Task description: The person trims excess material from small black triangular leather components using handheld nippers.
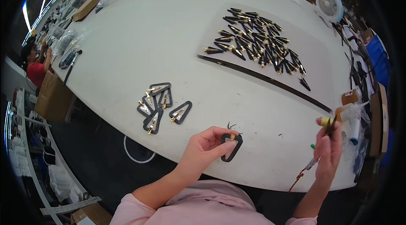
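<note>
Close to the table's front edge, my left hand (206, 146) pinches a black triangular hair clip (233, 154) with a gold-coloured metal part. The thumb lies across its pale middle. At the right, my raised right hand (329, 151) is closed around small dark scissors (331, 127), whose blades point up. Something yellow (325, 121) shows at its fingertips. A red and dark cord (299, 175) hangs beside this hand. Left of my left hand lie several similar triangular clips (181, 112), most in an overlapping heap. Dark thread scraps (230, 126) lie just beyond the held clip.
A grey board (308, 43) carries many slim black-and-gold clips (253, 39) on the pale table (139, 34). Glue-like bottles (349, 111) stand at the right edge, below a small fan (329, 5). Bagged goods (65, 41) and a person in red (37, 70) are far left.
</note>
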